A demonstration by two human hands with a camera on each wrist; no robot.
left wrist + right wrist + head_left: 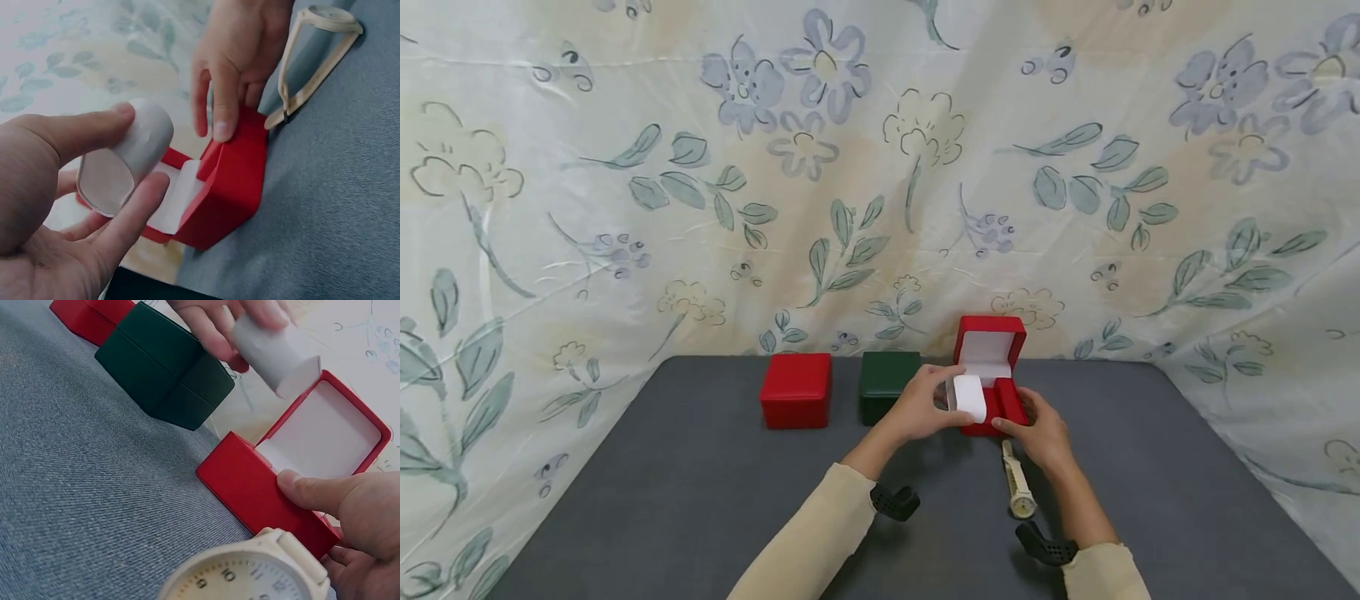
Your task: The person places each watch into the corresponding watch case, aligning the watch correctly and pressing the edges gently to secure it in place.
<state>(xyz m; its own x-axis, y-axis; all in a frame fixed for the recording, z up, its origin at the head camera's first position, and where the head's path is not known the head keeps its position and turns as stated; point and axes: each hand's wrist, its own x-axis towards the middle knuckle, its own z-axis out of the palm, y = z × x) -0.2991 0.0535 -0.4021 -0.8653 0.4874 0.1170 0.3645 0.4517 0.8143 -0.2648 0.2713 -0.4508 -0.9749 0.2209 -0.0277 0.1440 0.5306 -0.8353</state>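
Note:
In my left hand (922,404) I pinch a white watch cushion (970,397) between thumb and fingers, raised beside the opened red watch box (972,431). The left wrist view shows the cushion (152,134) as a rounded, hollow-ended roll. My right hand (1042,429) grips the right side of that box, its thumb (303,487) on the front wall. The lid stands up, showing a white lining (331,431). A cream wristwatch (1017,483) lies on the table just in front of the box, its strap looped in the left wrist view.
A closed dark green box (880,392) stands left of the opened one. Further left is a closed red box (796,392). All stand near the back edge of the grey table (715,483), before a flowered cloth (700,208).

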